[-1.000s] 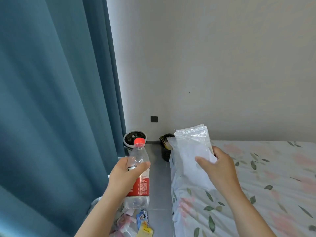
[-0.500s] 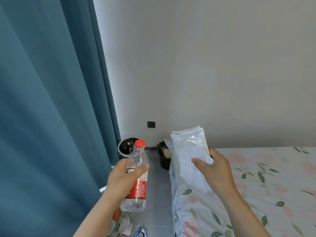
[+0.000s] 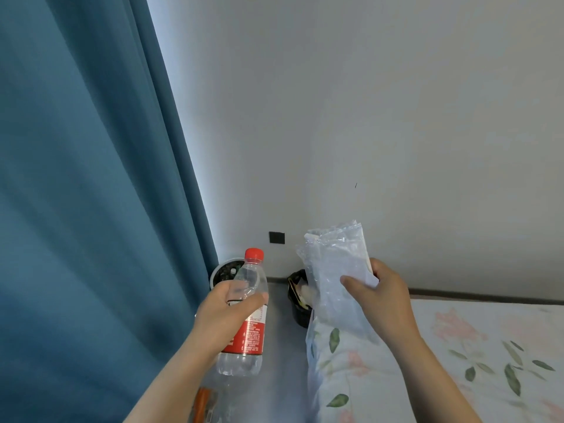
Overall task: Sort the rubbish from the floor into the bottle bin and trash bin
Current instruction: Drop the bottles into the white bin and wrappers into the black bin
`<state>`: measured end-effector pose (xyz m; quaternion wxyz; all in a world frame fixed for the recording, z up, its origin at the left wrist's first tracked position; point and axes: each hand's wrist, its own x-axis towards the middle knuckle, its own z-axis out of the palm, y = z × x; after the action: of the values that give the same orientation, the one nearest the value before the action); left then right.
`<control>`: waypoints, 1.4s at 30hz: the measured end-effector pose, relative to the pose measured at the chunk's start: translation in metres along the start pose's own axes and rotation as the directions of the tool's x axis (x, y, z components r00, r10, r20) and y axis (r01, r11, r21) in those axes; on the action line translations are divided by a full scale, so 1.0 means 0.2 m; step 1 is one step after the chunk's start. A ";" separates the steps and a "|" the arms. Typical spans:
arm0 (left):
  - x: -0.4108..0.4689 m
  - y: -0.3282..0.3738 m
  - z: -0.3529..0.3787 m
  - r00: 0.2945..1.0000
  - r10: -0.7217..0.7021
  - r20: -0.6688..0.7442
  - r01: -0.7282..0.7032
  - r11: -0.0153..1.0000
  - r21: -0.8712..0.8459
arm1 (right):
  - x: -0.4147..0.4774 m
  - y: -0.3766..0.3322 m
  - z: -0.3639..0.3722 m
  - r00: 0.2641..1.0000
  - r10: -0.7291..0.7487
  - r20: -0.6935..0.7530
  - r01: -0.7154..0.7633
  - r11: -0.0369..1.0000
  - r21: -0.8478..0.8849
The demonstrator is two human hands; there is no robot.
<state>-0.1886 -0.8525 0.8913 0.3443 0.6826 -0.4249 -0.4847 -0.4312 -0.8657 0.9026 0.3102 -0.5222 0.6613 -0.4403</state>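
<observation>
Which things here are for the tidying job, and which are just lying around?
For the job: bottle in the left hand, plastic bag in the right hand, white bin, black bin.
Just there: curtain, bed, wall socket.

The red label (image 3: 252, 336) on the bottle (image 3: 241, 365) has illegible print

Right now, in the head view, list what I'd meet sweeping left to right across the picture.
Teal curtain → red-capped water bottle → black wall plate → clear plastic wrapper → floral bedspread.
</observation>
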 end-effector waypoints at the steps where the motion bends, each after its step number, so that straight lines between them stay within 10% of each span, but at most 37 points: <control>1: 0.03 0.01 0.01 1.000 -0.014 0.000 0.014 1.000 -0.006 | 0.05 0.00 0.01 1.000 0.003 0.012 -0.003 1.000 -0.002; 23: 1.48 0.15 -0.21 0.981 -0.145 -0.126 0.125 0.980 -0.157 | 1.28 0.01 0.81 0.979 0.073 0.192 -0.036 0.981 -0.188; 42: 2.63 -0.38 -0.13 0.891 -0.206 -0.405 0.254 0.965 0.069 | 2.05 0.61 1.58 0.939 0.222 0.262 -0.141 0.945 -0.295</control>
<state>-0.0552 -1.3019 0.6374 0.3211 0.8310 -0.2916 -0.3482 -0.3139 -1.3354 0.6801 0.3693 -0.5552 0.7080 -0.2325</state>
